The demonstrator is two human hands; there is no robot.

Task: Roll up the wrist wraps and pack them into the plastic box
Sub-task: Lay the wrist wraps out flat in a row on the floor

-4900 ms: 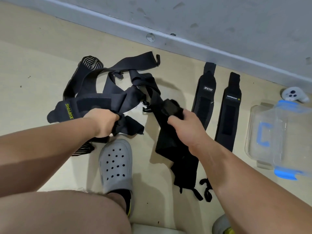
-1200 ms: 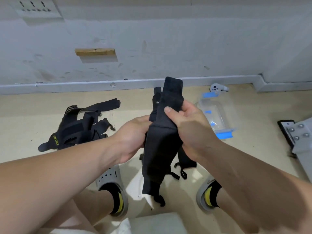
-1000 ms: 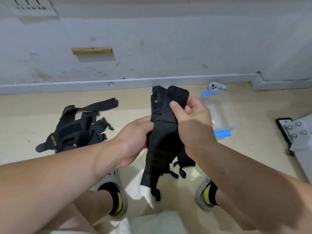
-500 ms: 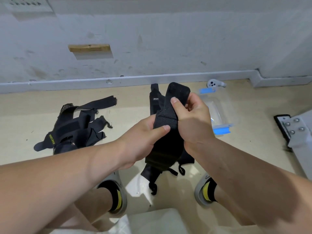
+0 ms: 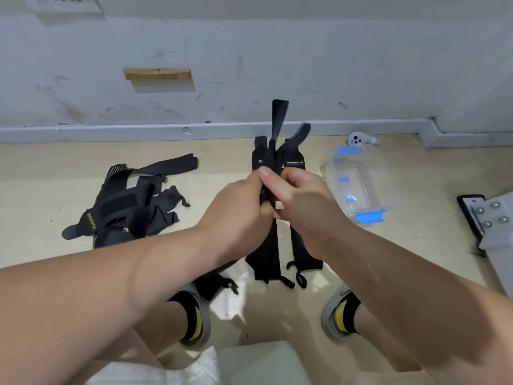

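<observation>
Slippage is my worry: the wrist wrap (image 5: 278,120) is pinched only near its middle, one end standing up past my knuckles, and if my grip loosens as I begin the roll, the coil could spring open or wind crooked and end up too fat for the plastic box (image 5: 352,187). My left hand (image 5: 238,212) and right hand (image 5: 302,207) meet in front of me above the floor (image 5: 55,173), both curled tight on the strap. The box sits on the floor near my right hand; two more wraps (image 5: 263,251) lie flat beneath my hands, a tangled pile (image 5: 125,207) to my left.
</observation>
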